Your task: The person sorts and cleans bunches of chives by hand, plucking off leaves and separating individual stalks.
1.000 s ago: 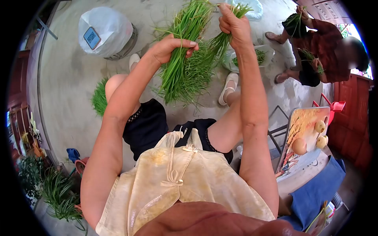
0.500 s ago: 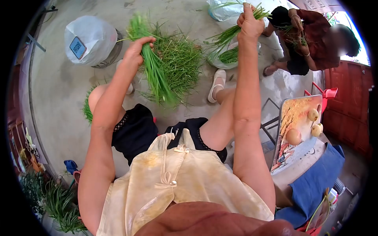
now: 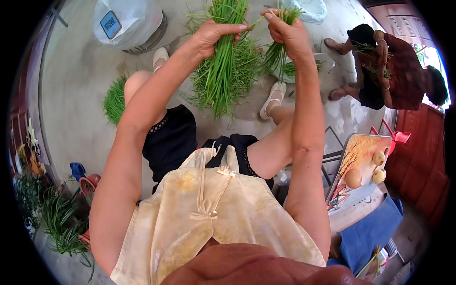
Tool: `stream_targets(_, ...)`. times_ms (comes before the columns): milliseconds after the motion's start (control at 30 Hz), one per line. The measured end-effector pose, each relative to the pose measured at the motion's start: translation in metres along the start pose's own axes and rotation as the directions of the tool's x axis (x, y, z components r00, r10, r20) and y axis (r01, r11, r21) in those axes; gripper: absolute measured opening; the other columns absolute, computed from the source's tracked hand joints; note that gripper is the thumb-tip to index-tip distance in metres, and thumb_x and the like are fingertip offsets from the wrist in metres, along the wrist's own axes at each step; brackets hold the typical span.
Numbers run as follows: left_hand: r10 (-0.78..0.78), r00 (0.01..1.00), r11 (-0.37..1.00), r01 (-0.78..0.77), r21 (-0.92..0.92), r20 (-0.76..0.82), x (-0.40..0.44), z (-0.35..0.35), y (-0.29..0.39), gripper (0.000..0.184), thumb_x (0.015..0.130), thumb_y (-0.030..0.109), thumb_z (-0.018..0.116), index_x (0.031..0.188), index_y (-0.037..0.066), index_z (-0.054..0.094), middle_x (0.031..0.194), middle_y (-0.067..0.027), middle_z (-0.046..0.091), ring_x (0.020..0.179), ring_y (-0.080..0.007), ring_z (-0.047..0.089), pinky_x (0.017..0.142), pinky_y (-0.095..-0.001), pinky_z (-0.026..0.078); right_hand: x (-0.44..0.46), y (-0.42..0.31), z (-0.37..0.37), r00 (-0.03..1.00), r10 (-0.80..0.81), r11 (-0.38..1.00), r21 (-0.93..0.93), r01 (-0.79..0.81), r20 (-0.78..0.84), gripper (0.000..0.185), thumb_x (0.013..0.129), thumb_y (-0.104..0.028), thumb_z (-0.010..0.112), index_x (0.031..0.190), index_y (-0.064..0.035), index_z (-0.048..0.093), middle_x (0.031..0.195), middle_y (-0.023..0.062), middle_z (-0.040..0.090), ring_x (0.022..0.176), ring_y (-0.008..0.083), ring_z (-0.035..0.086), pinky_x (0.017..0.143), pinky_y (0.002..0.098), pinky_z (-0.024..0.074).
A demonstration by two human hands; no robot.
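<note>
Two bunches of long green stalks were up in front of us, one in each of the person's hands. We saw the left hand (image 3: 216,39) wrapped around the larger bunch (image 3: 227,71), its thumb laid across the stalks and pointing toward the other hand. That bunch hung lengthwise over a loose pile (image 3: 248,76) of cut greens on the concrete floor (image 3: 80,95); we could not tell whether its lower end touched the pile. The right hand (image 3: 287,34) was curled around the smaller bunch (image 3: 274,59), whose stalks showed above and below the fingers. Its thumb and forefinger pinched a thin strand (image 3: 257,22), which ran across the narrow gap to the left thumb.

Around the pile we saw the person's two pale shoes, the left one (image 3: 160,57) and the right one (image 3: 273,99). Another clump of greens (image 3: 115,100) lay on the floor beside the left knee. A plastic bag (image 3: 326,66) with greens in it sat just beyond the right forearm. To the upper left stood a bin (image 3: 153,37) covered with white plastic, and a phone (image 3: 110,24) lay on top. At the upper right we saw a co-worker (image 3: 401,71) in a dark red top, bent forward with greens in hand. Nearer us, on the right, three round, pale things (image 3: 353,178) rested on a printed board (image 3: 356,148).
</note>
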State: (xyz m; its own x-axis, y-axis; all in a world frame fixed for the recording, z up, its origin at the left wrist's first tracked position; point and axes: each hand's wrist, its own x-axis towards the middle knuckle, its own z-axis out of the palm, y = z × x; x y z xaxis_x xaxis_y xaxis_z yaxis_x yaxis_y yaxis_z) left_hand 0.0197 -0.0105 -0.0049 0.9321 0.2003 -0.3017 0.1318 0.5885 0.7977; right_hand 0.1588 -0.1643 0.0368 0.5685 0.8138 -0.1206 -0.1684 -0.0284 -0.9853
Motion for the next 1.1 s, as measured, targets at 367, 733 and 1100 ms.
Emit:
stream_targets(367,0.225,0.956,0.97,-0.201,0.139,-0.186,-0.002,0.005,0.002,0.017,0.072,0.011,0.076,0.08,0.003,0.063,0.067,-0.001,0.059,0.06,-0.0095,0.055,0.051,-0.0242,0.043,0.017,0.032,0.009,0.948,-0.202,0.93,-0.352,0.107,-0.244,0.024,0.079,-0.025,0.072,0.088,-0.0036,0.065,0.062,-0.0065,0.051,0.053,0.0026,0.04,0.048,0.0209,0.0314)
stream_targets(733,0.08,0.988,0.997,-0.082,-0.009,-0.134,0.001,-0.005,0.001,0.016,0.076,0.008,0.072,0.088,-0.001,0.066,0.079,-0.0064,0.067,0.059,-0.0076,0.055,0.053,-0.0229,0.047,0.009,0.021,0.021,0.986,-0.033,0.988,-0.153,0.008,-0.162,0.019,0.078,-0.022,0.072,0.085,-0.0051,0.067,0.06,-0.0063,0.052,0.052,0.0031,0.043,0.047,0.0219,0.0328)
stream_targets(1100,0.153,0.973,0.985,-0.136,0.103,-0.175,0.0,-0.005,-0.001,0.017,0.074,0.01,0.073,0.086,0.0,0.066,0.078,-0.0059,0.066,0.06,-0.0094,0.056,0.055,-0.024,0.046,0.008,0.016,0.029,0.996,-0.002,0.971,-0.237,-0.02,-0.093,0.016,0.079,-0.02,0.071,0.084,-0.0047,0.067,0.063,-0.0059,0.053,0.057,0.0035,0.044,0.05,0.022,0.0346)
